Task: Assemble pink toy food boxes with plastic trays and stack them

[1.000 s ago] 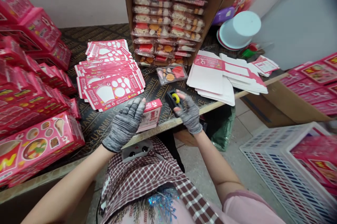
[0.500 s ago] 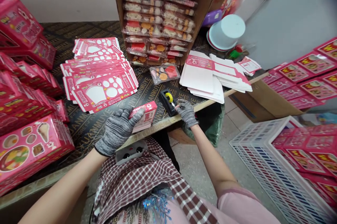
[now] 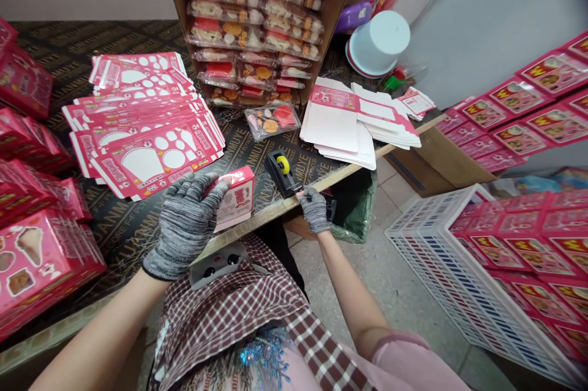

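Observation:
My left hand [image 3: 188, 219], in a grey knit glove, grips a small pink box [image 3: 239, 198] from its left side. The box stands near the table's front edge. Just right of it sits a black tape dispenser [image 3: 282, 173] with a yellow core. My right hand [image 3: 315, 209], gloved with bare fingertips, is closed in a pinch at the dispenser's front end, on the tape's end; the clear strip itself hardly shows. Behind the dispenser lies a clear packet [image 3: 272, 120] of coloured pieces.
Flat pink cartons [image 3: 156, 155] spread at left; folded white-and-pink cartons [image 3: 333, 124] lie at right. An upright cardboard box [image 3: 337, 17] holds stacked packets. Finished pink boxes [image 3: 46, 262] line the left. A white basket [image 3: 427, 256] of boxes and a green bin bag [image 3: 362, 213] stand right.
My right hand has drawn slightly toward me from the dispenser, past the table edge. The left hand still holds the pink box. The whole view has shifted, so things appear farther left.

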Demonstrator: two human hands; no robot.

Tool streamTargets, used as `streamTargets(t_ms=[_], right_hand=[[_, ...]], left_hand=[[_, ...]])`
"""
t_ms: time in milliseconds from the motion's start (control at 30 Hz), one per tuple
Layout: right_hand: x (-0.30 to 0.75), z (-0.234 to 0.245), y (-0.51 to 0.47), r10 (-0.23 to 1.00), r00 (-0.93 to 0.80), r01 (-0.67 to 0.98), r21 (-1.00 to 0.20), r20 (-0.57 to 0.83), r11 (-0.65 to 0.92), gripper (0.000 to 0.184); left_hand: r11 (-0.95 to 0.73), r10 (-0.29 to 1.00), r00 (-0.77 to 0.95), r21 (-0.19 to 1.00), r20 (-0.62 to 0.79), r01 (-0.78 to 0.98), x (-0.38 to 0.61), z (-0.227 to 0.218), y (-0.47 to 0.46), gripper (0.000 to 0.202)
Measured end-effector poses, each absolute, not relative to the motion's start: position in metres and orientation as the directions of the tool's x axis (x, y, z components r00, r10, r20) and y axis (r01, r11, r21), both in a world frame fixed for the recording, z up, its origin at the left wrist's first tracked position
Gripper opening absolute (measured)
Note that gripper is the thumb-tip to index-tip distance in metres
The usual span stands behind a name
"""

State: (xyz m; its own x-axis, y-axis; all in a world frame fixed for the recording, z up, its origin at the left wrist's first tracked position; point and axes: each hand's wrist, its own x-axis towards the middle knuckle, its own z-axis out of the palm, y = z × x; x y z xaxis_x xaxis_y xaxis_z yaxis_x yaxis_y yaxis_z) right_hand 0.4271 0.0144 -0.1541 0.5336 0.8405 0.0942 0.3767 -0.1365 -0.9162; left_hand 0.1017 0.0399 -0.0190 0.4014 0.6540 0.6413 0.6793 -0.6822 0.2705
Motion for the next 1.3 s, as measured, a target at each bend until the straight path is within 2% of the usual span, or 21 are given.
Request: streamTargets(t_ms=[100,167,267,333,433,500,600,700,800,933,1033,1100,1133,1200,1233,1300], right_hand=[[0.425,-0.154,0.013,0.796,0.588,0.396,-0.909,0.143,-0.129,0.027],[0.420,-0.145,0.008,0.767,0.624,0.367,-0.923,0.151,-0.117,0.030],[0.398,-0.116,-0.004,0.774,0.629,0.196,-0.979,0.075,-0.065,0.029],[0.373,-0.087,-0.011,0.879,0.475,-0.013,-0.999,-0.036,-0.034,0.033],[0.332,-0.040,-0.014,0.995,0.031,-0.283,-0.956,-0.091,-0.078,0.046],[0.310,-0.017,-0.010,0.973,-0.209,-0.396,-0.901,-0.097,-0.175,0.049],[0.294,-0.005,0.002,0.908,-0.395,-0.480,-0.811,-0.140,-0.334,0.051],[0.293,-0.011,0.010,0.860,-0.469,-0.486,-0.754,-0.202,-0.442,0.051],[0.295,-0.020,0.013,0.846,-0.492,-0.482,-0.745,-0.206,-0.461,0.049],[0.294,-0.023,0.014,0.890,-0.423,-0.423,-0.830,-0.173,-0.362,0.048],[0.295,-0.027,0.014,0.939,-0.316,-0.152,-0.970,-0.134,-0.189,0.047],[0.296,-0.035,0.010,0.934,-0.329,0.048,-0.991,-0.137,-0.129,0.050],[0.295,-0.041,0.006,0.916,-0.366,0.091,-0.986,-0.163,-0.139,0.051],[0.292,-0.059,-0.005,0.838,-0.489,0.053,-0.967,-0.243,-0.249,0.051],[0.289,-0.069,-0.011,0.772,-0.572,0.001,-0.941,-0.278,-0.338,0.054],[0.284,-0.089,-0.020,0.643,-0.714,-0.114,-0.859,-0.278,-0.499,0.072]], left_hand=[[-0.677,0.657,0.372,0.297,0.656,0.673,0.105,-0.024,0.042,0.036],[-0.660,0.649,0.368,0.253,0.665,0.707,0.107,-0.026,0.041,0.036],[-0.638,0.635,0.390,0.169,0.667,0.751,0.109,-0.023,0.037,0.040],[-0.645,0.616,0.392,0.153,0.683,0.749,0.110,-0.021,0.035,0.044],[-0.674,0.571,0.374,0.156,0.731,0.722,0.110,-0.020,0.033,0.046],[-0.693,0.543,0.370,0.154,0.753,0.704,0.109,-0.020,0.032,0.043],[-0.724,0.543,0.382,0.187,0.748,0.663,0.105,-0.022,0.031,0.040],[-0.752,0.542,0.431,0.187,0.721,0.632,0.101,-0.023,0.031,0.041],[-0.747,0.558,0.473,0.165,0.682,0.644,0.099,-0.020,0.030,0.038],[-0.682,0.668,0.384,0.318,0.637,0.658,0.106,-0.011,0.029,0.026],[-0.624,0.697,0.306,0.338,0.648,0.705,0.116,-0.007,0.032,0.019],[-0.620,0.686,0.307,0.311,0.659,0.720,0.118,-0.007,0.036,0.015],[-0.627,0.684,0.307,0.318,0.662,0.711,0.117,-0.006,0.038,0.015],[-0.628,0.692,0.246,0.396,0.679,0.670,0.110,-0.003,0.041,0.012],[-0.609,0.708,0.174,0.468,0.684,0.640,0.105,0.000,0.041,0.012],[-0.551,0.749,-0.015,0.635,0.662,0.541,0.093,0.005,0.039,0.029]])
